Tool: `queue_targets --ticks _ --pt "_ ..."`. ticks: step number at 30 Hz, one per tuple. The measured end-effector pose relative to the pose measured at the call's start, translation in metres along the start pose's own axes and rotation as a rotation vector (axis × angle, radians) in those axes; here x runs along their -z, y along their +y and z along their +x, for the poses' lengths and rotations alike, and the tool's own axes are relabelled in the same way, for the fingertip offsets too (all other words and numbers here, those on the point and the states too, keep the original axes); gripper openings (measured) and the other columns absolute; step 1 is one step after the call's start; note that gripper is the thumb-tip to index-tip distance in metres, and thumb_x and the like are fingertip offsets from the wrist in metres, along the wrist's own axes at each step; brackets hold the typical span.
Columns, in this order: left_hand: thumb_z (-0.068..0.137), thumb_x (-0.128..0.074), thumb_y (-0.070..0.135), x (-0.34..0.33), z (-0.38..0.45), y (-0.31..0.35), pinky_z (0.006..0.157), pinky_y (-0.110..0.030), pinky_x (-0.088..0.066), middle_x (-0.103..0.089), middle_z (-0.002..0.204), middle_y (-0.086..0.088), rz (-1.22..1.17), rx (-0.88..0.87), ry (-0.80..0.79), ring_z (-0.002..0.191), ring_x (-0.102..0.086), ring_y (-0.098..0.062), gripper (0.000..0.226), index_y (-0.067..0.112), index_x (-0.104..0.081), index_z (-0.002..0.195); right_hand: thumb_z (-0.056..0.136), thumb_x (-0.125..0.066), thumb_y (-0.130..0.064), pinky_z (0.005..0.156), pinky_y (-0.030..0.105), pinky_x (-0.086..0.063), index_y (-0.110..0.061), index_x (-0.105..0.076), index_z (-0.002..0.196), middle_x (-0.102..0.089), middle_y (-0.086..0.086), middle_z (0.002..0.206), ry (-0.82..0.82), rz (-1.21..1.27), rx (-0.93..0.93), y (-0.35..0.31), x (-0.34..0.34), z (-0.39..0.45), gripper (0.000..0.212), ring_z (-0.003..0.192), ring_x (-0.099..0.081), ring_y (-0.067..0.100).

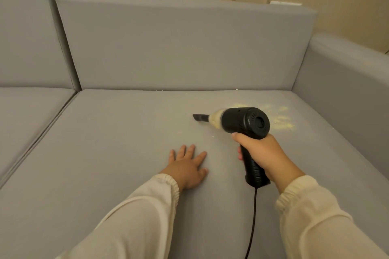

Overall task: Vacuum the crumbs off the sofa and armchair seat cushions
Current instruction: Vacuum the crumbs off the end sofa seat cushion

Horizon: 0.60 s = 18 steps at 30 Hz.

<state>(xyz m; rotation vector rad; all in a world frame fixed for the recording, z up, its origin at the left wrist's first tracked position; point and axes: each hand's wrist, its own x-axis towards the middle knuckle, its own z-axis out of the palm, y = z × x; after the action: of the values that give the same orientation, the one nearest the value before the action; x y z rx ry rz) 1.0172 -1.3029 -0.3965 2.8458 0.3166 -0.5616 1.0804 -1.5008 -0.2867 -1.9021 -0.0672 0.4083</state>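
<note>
The right hand (265,153) is wrapping its grip round the ribbed handle of a black pistol-shaped handheld vacuum (248,124), fingers curling under the motor housing and thumb lying over the top of the handle. The left hand (187,166) is holding nothing: it is lying palm down with fingers spread flat on the grey fabric seat cushion (105,164), just to the left of the vacuum and nearer the camera.

Seen from the head camera, the vacuum is pointing left, its clear dust cup showing pale yellowish debris inside and its narrow dark crevice nozzle (200,117) touching or nearly touching the cushion; which, I cannot tell. A patch of pale yellow crumbs (280,119) is lying on the cushion just right of and behind the vacuum, near the grey sofa armrest (347,82). A few tiny specks are showing along the seam beyond the vacuum, under the grey back cushion (179,48). A thin black cord (252,223) is hanging from the bottom of the vacuum's handle toward the camera. Both arms are wearing cream sleeves (136,216) with elastic cuffs.
</note>
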Motion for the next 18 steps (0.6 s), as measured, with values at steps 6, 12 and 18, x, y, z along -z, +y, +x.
queue_targets --ticks 6,12,18 --pt "0.103 -0.03 0.065 0.0 -0.016 0.002 0.125 -0.06 0.006 0.013 0.174 0.002 -0.079 0.033 -0.018 0.16 0.012 -0.028 0.07 0.049 0.004 0.162 0.087 -0.082 -0.036 0.068 0.034 -0.059 -0.012 -0.075 0.087 -0.077 0.014 0.076 0.182 -0.07 0.105 0.009 0.018 -0.015 0.025 0.072 -0.076 0.028" --pt "0.103 -0.031 0.066 -0.004 -0.026 0.013 0.123 -0.064 0.005 0.014 0.174 0.004 -0.05 0.044 -0.04 0.16 0.013 -0.027 0.069 0.051 0.001 0.162 0.088 -0.082 -0.03 0.083 0.046 -0.063 -0.007 -0.073 0.093 -0.075 0.016 0.075 0.173 0.047 0.022 0.015 0.027 -0.014 0.025 0.073 -0.074 0.034" --pt "0.102 -0.028 0.069 -0.005 -0.033 0.015 0.122 -0.068 0.004 0.015 0.173 0.007 -0.036 0.076 -0.071 0.159 0.014 -0.026 0.069 0.051 -0.001 0.162 0.091 -0.081 -0.026 0.062 0.031 -0.06 -0.012 -0.072 0.098 -0.072 0.014 0.08 0.059 0.127 -0.002 0.005 0.018 -0.019 0.019 0.067 -0.07 0.025"
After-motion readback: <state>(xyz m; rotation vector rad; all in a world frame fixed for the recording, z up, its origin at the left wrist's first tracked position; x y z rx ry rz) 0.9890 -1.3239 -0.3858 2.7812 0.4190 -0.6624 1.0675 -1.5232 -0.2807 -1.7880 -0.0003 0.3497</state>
